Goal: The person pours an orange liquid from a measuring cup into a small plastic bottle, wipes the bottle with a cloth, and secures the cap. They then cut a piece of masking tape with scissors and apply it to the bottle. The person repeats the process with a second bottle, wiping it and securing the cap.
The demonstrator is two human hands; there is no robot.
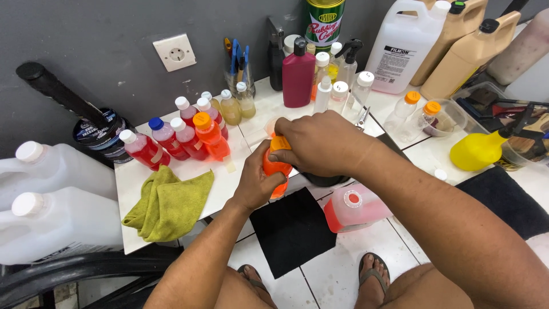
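Note:
My left hand [255, 182] wraps around a small orange bottle [275, 170] held in front of the white tiled counter [220, 189]. My right hand [316, 143] covers its orange cap [279, 143] from above, fingers closed on it. Just left on the counter stands a cluster of small bottles of red and pink liquid [177, 137], with white, blue and orange caps. A jug of red liquid [355, 207] with a white lid sits on the floor below my right forearm.
A green cloth [167, 203] lies on the counter's left part. Two large white jugs [51, 197] stand far left. Behind are a maroon bottle [298, 74], spray bottles, big tan and white canisters [452, 43], and a yellow sprayer [477, 150]. A black mat [293, 229] lies near my sandalled feet.

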